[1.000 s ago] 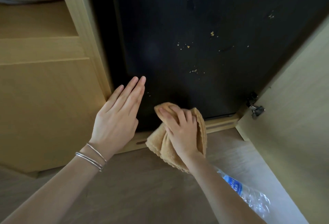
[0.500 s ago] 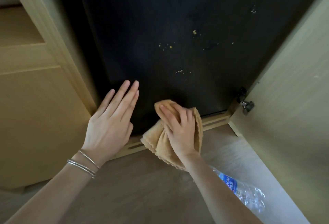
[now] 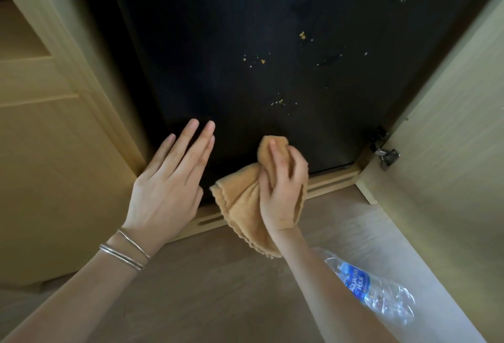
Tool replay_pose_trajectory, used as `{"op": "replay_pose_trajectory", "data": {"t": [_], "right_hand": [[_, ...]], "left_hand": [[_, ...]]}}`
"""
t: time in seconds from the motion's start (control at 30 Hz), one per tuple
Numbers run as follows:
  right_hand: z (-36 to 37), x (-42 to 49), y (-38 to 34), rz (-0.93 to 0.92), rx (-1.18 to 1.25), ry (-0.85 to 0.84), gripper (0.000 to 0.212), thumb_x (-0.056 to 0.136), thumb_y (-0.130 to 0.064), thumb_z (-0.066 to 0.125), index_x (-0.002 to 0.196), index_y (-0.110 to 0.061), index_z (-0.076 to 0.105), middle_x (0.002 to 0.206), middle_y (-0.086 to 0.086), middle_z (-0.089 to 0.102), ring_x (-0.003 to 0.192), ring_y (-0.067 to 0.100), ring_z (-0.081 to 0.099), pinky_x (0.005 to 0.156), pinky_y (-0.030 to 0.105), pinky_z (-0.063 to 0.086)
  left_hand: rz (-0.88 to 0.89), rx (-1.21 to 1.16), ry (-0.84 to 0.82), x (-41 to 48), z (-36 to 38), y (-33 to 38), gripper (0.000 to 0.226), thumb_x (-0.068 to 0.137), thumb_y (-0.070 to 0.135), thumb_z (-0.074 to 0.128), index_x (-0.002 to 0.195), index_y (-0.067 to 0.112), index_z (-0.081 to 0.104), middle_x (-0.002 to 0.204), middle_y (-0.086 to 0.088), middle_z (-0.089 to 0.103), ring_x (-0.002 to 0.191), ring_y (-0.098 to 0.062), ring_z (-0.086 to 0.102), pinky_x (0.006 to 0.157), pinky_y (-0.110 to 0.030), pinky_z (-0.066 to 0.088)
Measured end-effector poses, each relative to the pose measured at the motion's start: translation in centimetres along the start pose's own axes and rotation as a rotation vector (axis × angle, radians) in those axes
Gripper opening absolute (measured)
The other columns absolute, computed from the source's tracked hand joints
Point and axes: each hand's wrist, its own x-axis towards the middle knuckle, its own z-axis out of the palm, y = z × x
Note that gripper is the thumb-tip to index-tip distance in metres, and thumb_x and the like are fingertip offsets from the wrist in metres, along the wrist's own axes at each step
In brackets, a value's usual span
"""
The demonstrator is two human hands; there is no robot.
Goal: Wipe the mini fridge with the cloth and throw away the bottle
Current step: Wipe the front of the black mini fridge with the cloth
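The black mini fridge (image 3: 272,28) fills the upper middle, its door dotted with yellow crumbs. My right hand (image 3: 283,187) grips a folded tan cloth (image 3: 240,206) and presses it against the bottom edge of the door. My left hand (image 3: 171,181) lies flat, fingers straight, on the lower left corner of the door beside the wooden frame. A crumpled clear plastic bottle (image 3: 376,291) with a blue label lies on the floor at the lower right, partly behind my right forearm.
Light wooden cabinet panels (image 3: 54,165) stand to the left. An open wooden cabinet door (image 3: 450,165) with a metal hinge (image 3: 386,157) stands to the right. A slotted wooden plinth (image 3: 332,181) runs under the fridge. Wood floor (image 3: 218,288) lies below.
My right hand has bunched the cloth tighter and shifted a little to the right along the door's bottom edge. The view has moved closer. My left hand stays flat on the door.
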Motion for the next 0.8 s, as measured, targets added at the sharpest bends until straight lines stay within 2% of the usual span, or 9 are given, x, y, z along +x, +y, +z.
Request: {"op": "replay_pose_trajectory", "data": {"t": [0.13, 0.2, 0.3, 0.5, 0.6, 0.7, 0.8], "right_hand": [[-1.3, 0.5, 0.7, -0.2, -0.035, -0.062, 0.042, 0.091, -0.02, 0.051, 0.133, -0.026, 0.043, 0.126, 0.0, 0.038, 0.108, 0.019, 0.044, 0.098, 0.032, 0.04], [-2.0, 1.9, 0.7, -0.168, -0.009, 0.035, 0.042, 0.09, -0.018, 0.052, 0.131, -0.022, 0.047, 0.125, 0.0, 0.04, 0.109, 0.019, 0.045, 0.098, 0.03, 0.04], [-1.3, 3.1, -0.7, -0.111, -0.009, 0.134, 0.039, 0.091, -0.019, 0.054, 0.13, -0.019, 0.05, 0.126, 0.0, 0.041, 0.109, 0.018, 0.046, 0.097, 0.03, 0.042], [-0.1, 0.0, -0.7, -0.362, -0.152, -0.119, 0.043, 0.089, -0.023, 0.049, 0.131, -0.025, 0.042, 0.126, 0.001, 0.038, 0.103, 0.022, 0.042, 0.082, 0.047, 0.049], [0.2, 0.3, -4.0, -0.416, -0.077, -0.048, 0.039, 0.093, -0.021, 0.051, 0.13, -0.027, 0.044, 0.125, -0.001, 0.041, 0.102, 0.022, 0.046, 0.082, 0.046, 0.047], [1.4, 1.3, -7.1, -0.387, -0.043, 0.053, 0.031, 0.099, -0.023, 0.042, 0.129, -0.029, 0.046, 0.125, -0.002, 0.041, 0.103, 0.022, 0.048, 0.086, 0.042, 0.045], [2.2, 0.7, -5.8, -0.442, -0.148, 0.035, 0.041, 0.091, -0.016, 0.059, 0.128, -0.03, 0.047, 0.124, -0.002, 0.041, 0.105, 0.022, 0.046, 0.085, 0.041, 0.043]], "left_hand": [[-0.009, 0.009, 0.04, -0.1, 0.1, 0.0, 0.064, 0.088, 0.006, 0.039, 0.15, 0.002, 0.024, 0.161, -0.011, 0.02, 0.15, -0.027, 0.014, 0.121, -0.044, 0.016], [0.002, 0.032, 0.049, -0.2, -0.2, -0.2, 0.063, 0.089, 0.002, 0.041, 0.15, 0.001, 0.025, 0.161, -0.012, 0.02, 0.15, -0.028, 0.015, 0.121, -0.046, 0.014], [0.007, 0.162, 0.034, -0.3, -1.2, -0.9, 0.061, 0.092, 0.009, 0.035, 0.151, -0.001, 0.021, 0.163, -0.013, 0.014, 0.15, -0.027, 0.012, 0.122, -0.046, 0.003], [-0.075, 0.428, 0.032, -1.8, -2.6, -2.5, 0.061, 0.097, 0.018, 0.023, 0.153, -0.004, 0.009, 0.165, -0.011, 0.0, 0.151, -0.026, 0.002, 0.12, -0.039, -0.013], [-0.059, 0.517, 0.028, -2.3, -2.6, -3.2, 0.059, 0.099, 0.019, 0.019, 0.153, -0.005, 0.01, 0.164, -0.013, -0.006, 0.151, -0.024, -0.001, 0.119, -0.041, -0.015], [-0.044, 0.587, 0.031, -2.2, -2.3, -3.1, 0.059, 0.098, 0.02, 0.021, 0.152, -0.003, 0.016, 0.164, -0.015, -0.005, 0.151, -0.024, 0.0, 0.119, -0.043, -0.015], [-0.06, 0.583, 0.031, -2.0, -2.3, -2.8, 0.061, 0.097, 0.021, 0.024, 0.153, -0.003, 0.014, 0.163, -0.016, -0.004, 0.15, -0.023, 0.002, 0.119, -0.044, -0.015]]}}
